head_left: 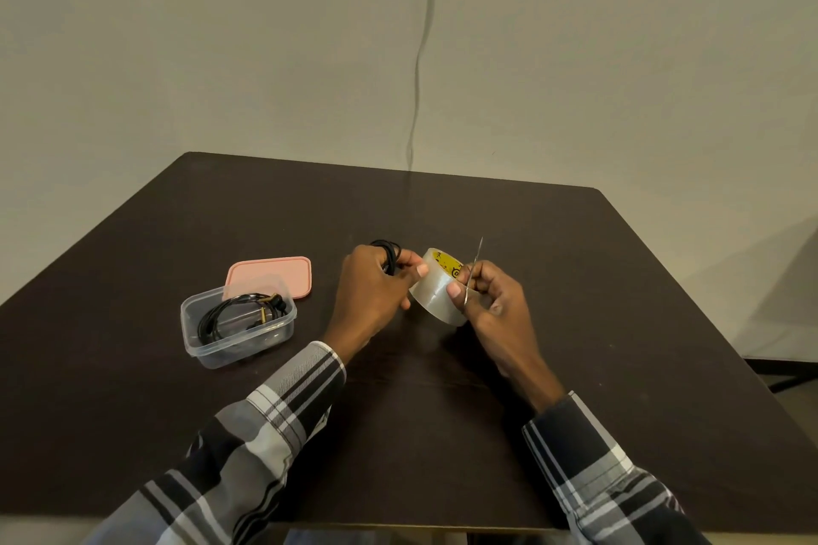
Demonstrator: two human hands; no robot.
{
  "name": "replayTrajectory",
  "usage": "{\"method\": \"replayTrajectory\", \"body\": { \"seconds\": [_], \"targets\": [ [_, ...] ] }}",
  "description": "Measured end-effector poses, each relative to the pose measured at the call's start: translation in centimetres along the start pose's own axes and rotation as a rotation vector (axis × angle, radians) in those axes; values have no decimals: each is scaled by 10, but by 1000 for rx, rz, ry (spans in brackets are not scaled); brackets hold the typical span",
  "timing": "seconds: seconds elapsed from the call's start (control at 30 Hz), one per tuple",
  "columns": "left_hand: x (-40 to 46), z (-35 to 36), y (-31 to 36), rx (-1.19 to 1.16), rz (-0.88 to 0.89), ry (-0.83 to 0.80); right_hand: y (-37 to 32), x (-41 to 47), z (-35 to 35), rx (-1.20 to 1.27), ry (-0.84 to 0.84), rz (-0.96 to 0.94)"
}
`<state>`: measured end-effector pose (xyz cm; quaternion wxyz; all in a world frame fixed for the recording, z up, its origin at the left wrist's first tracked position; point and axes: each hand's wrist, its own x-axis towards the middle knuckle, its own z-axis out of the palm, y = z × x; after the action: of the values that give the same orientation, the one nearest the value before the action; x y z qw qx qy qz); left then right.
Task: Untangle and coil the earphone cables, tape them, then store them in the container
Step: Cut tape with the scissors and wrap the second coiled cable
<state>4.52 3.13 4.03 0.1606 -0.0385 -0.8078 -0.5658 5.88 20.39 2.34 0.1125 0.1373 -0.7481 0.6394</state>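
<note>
My left hand (374, 285) grips a coiled black earphone cable (390, 254), and its thumb and fingertip also touch the left side of a roll of clear tape (436, 290). My right hand (491, 301) holds the tape roll from the right with the thumb on its face. The same hand holds thin metal scissors (473, 268) whose blades point up. A clear plastic container (208, 345) stands to the left on the table. Inside it lies another coiled black earphone cable (241, 312) with gold plugs.
A pink lid (270, 274) lies flat behind the container, partly under its rim. The dark brown table (575, 279) ends at a wall behind, where a thin grey wire (418, 71) hangs down. The table's front edge is near my sleeves.
</note>
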Motion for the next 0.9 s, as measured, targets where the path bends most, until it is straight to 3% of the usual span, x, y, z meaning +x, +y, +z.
{"method": "replayTrajectory", "body": {
  "seconds": [0.57,0.9],
  "targets": [
    [-6,11,5,-117,-51,-18,5,1,-1,25,36,7],
    [-11,13,9,66,-33,25,4,-1,-6,136,65,4]
  ]
}}
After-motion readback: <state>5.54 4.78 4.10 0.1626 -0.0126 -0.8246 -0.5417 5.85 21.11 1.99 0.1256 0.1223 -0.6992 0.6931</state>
